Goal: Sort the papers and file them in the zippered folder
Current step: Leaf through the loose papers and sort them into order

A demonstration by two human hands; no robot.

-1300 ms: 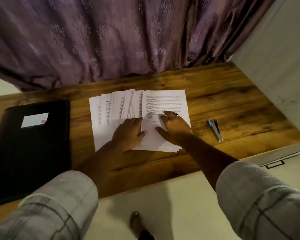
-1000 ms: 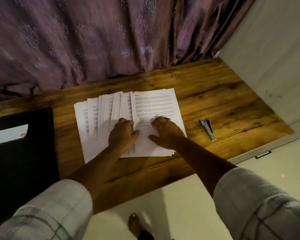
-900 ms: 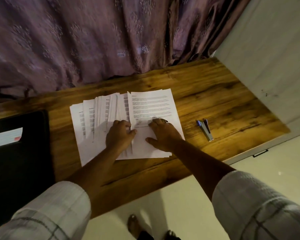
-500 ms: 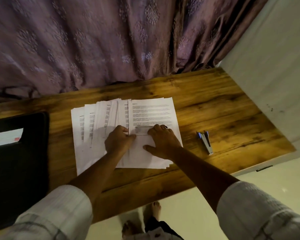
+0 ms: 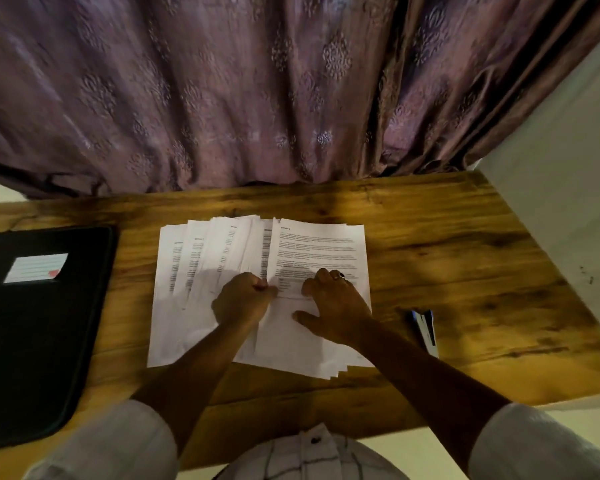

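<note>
A fanned stack of printed white papers (image 5: 312, 244) lies in the middle of the wooden desk (image 5: 447, 237). My left hand (image 5: 241, 301) rests on the fanned sheets with its fingers curled, pinching the left edge of the top sheet. My right hand (image 5: 336, 306) lies flat on that top sheet, fingers spread, a ring on one finger. The black zippered folder (image 5: 39, 334) lies shut at the left of the desk, apart from the papers, with a white label (image 5: 35, 268) on its cover.
A blue and silver stapler (image 5: 426, 329) lies on the desk right of the papers. A purple patterned curtain (image 5: 257, 84) hangs behind the desk. A pale wall (image 5: 561, 188) stands at the right. The near desk edge runs below my forearms.
My left hand has curled from flat into a pinch at the top sheet's left edge. My right hand stays pressed on the sheet. The view has tilted and shifted.
</note>
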